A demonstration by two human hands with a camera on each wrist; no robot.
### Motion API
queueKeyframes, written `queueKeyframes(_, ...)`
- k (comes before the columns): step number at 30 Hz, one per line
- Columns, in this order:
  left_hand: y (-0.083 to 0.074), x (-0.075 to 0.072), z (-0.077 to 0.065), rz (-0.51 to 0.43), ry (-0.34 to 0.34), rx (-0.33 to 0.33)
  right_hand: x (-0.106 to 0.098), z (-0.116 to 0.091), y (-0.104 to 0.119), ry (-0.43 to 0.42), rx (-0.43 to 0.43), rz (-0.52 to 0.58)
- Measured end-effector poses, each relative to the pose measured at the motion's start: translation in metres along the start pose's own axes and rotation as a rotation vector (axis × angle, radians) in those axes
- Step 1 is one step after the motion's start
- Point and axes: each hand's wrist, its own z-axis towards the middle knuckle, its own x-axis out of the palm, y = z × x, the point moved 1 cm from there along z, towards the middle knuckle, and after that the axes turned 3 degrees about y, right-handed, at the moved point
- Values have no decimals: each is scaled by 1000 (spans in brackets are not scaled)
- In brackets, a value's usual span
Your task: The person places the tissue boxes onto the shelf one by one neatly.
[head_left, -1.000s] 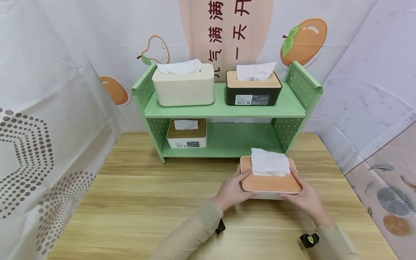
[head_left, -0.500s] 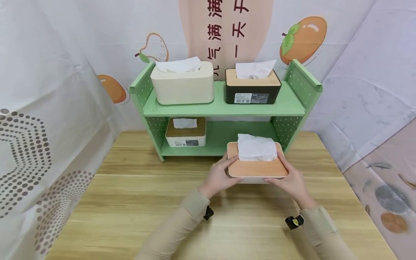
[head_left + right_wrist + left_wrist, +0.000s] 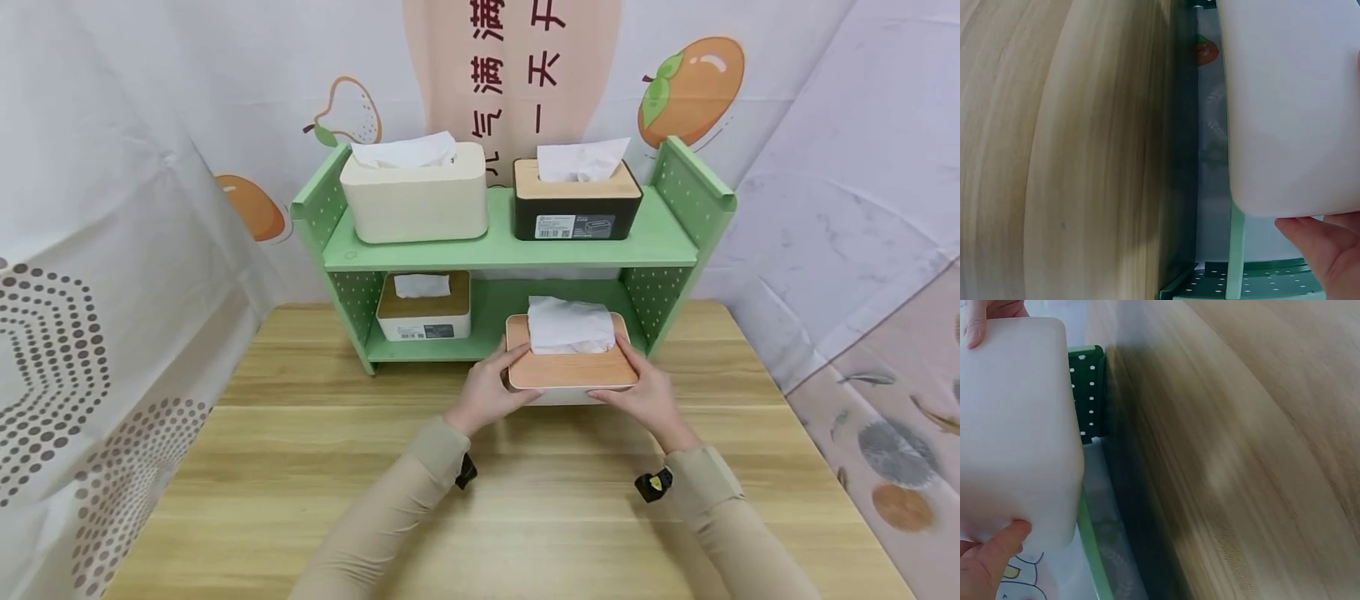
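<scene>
Both hands hold a white tissue box (image 3: 573, 372) with a wooden lid and a tissue sticking out of its top. My left hand (image 3: 489, 390) grips its left end, thumb on the front wall. At the right end, my right hand (image 3: 643, 392) grips it the same way. The box is in front of the lower shelf's right part, overlapping that shelf's front edge in the head view. In the left wrist view the white wall of the box (image 3: 1016, 425) fills the left side, and in the right wrist view the box (image 3: 1294, 112) fills the upper right.
A green two-tier shelf (image 3: 517, 254) stands at the back of the wooden table (image 3: 360, 450). On its top tier sit a cream tissue box (image 3: 416, 204) and a black tissue box (image 3: 573, 218) with a wooden lid. A smaller white tissue box (image 3: 424, 325) sits lower left.
Both hands have carried the wooden-lidded tissue box leftward and away from me, from over the table to the lower shelf's front edge. Their hold looks the same.
</scene>
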Motion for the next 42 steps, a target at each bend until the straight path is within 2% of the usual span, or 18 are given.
queueKeyframes(7,5,0,4,4,13,-14,3,5,0,14,28,-2)
queueKeyframes(12,6,-2,11,59,-22,13,2,12,4,34,8,-12)
queueKeyframes(15,7,-4,15,55,-26,16,0,16,6,47,3,-12)
queueKeyframes(25,9,-9,28,65,-6,-15,-3,32,11,100,48,15)
queueKeyframes(33,11,-10,37,91,-17,-24,-5,41,12,134,89,4)
queueKeyframes(42,13,-11,43,102,-28,-40,-4,46,14,124,91,0)
